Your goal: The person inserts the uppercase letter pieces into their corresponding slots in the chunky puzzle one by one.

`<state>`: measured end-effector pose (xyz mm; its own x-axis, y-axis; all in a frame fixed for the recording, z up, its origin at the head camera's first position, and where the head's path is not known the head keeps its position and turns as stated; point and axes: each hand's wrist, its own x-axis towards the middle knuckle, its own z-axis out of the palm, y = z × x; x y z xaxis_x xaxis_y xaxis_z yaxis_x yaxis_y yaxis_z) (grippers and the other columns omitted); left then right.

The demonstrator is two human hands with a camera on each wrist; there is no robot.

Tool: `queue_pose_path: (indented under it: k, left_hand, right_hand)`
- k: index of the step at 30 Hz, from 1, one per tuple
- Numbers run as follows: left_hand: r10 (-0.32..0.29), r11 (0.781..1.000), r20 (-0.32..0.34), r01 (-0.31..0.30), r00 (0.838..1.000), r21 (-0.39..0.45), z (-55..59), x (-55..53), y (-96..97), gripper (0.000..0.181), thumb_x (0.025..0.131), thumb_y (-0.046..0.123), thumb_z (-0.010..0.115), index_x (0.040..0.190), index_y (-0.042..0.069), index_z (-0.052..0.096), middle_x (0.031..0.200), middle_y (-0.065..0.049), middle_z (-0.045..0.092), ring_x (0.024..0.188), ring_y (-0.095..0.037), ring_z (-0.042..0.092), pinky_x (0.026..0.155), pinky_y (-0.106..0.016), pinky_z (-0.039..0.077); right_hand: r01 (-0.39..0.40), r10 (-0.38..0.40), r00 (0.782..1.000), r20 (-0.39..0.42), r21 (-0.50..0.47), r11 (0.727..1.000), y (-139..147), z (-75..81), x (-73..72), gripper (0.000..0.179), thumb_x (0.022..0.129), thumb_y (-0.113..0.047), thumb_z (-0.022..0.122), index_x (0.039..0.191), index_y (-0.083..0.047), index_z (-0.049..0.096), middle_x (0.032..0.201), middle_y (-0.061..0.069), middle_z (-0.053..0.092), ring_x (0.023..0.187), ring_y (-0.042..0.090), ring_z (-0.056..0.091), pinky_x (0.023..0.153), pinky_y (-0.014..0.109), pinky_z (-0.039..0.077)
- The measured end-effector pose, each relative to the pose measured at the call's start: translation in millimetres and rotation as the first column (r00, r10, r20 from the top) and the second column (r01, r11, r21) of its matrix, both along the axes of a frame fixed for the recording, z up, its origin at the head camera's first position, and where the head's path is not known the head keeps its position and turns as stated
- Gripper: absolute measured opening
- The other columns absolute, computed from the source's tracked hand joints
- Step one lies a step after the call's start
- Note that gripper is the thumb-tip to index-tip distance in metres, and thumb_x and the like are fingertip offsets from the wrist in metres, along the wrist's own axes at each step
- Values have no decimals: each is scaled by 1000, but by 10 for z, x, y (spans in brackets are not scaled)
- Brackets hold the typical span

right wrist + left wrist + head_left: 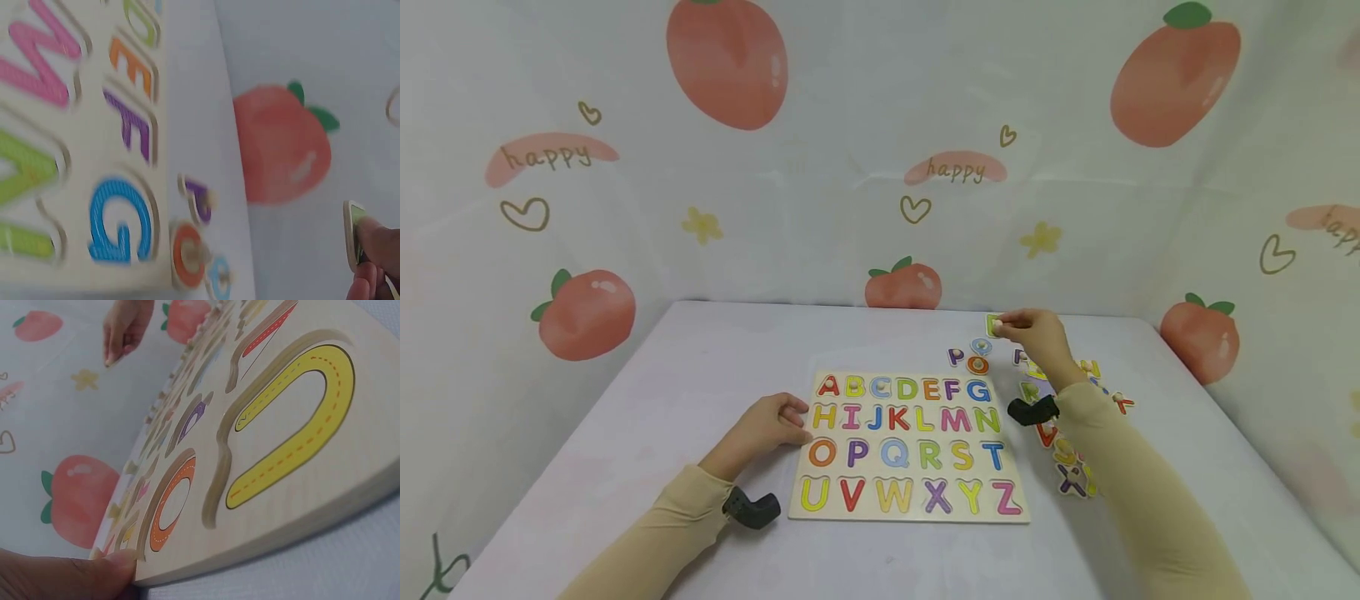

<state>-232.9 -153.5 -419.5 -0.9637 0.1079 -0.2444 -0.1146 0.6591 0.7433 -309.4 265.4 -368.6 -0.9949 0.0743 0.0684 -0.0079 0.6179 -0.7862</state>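
Observation:
My right hand [1033, 333] pinches a small green letter piece [992, 326] by its knob, above the far edge of the table. In the right wrist view, the fingers grip the piece [354, 234] and cover most of its face, so which letter it is cannot be told. My left hand [767, 429] rests at the left side of the wooden alphabet board [910, 522], its thumb and fingertips touching the edge. Knobbed pieces A [827, 386], B [854, 387] and C [881, 387] sit in their recesses; the other slots show printed letters.
Loose pieces P [955, 357], orange O [977, 365] and light-blue Q [981, 347] lie beyond the board's far right corner. More letters, with a purple X [1072, 480] nearest, are scattered right of the board, partly under my right arm. A printed curtain [820, 208] hangs behind the table.

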Motion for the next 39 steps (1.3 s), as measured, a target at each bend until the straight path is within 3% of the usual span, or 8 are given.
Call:
queue_pose_path:
  k: [8, 17, 27, 32, 39]
  left_hand:
    - [-3, 1000, -3, 3, 1000, -8, -4, -3, -3, 46, 75, 10, 79, 116, 0, 60, 91, -7, 61, 79, -18, 56, 69, -29, 46]
    - [-4, 1000, 0, 4, 1000, -8, -4, -1, -3, 46, 75, 10, 79, 115, 0, 60, 89, -7, 61, 78, -18, 55, 69, -29, 44]
    - [2, 1000, 7, -2, 1000, -16, -1, 12, -5, 47, 75, 10, 79, 116, 0, 60, 91, -7, 60, 80, -19, 54, 70, -30, 45]
    - [9, 1000, 9, -9, 1000, -13, -18, 6, -7, 47, 74, 10, 79, 116, 1, 60, 90, -7, 60, 80, -19, 54, 69, -29, 44]
    - [5, 1000, 1, -5, 1000, -5, -10, 8, -8, 46, 74, 9, 79, 116, 1, 60, 89, -7, 60, 79, -18, 54, 68, -28, 44]
  right_hand:
    - [-111, 111, 993, 30, 1, 994, -478, -8, 131, 30, 87, -29, 72, 107, -6, 71, 98, 10, 73, 93, 25, 64, 85, 36, 47]
    - [-177, 173, 980, 99, 31, 984, -867, -185, 204, 21, 83, -26, 76, 97, -10, 74, 87, 2, 71, 80, 15, 62, 76, 31, 48]
    - [-181, 176, 970, 167, 19, 983, -1153, -361, 184, 16, 78, -21, 81, 88, -12, 74, 77, -1, 69, 67, 13, 57, 57, 24, 44]
    - [-188, 182, 972, 149, 25, 982, -1235, -444, 171, 13, 77, -18, 81, 86, -11, 74, 74, 0, 68, 65, 10, 57, 59, 23, 46]
    - [-189, 188, 964, 187, -16, 982, -1286, -515, 156, 14, 79, -15, 80, 86, -8, 72, 76, 3, 67, 65, 12, 59, 60, 23, 49]
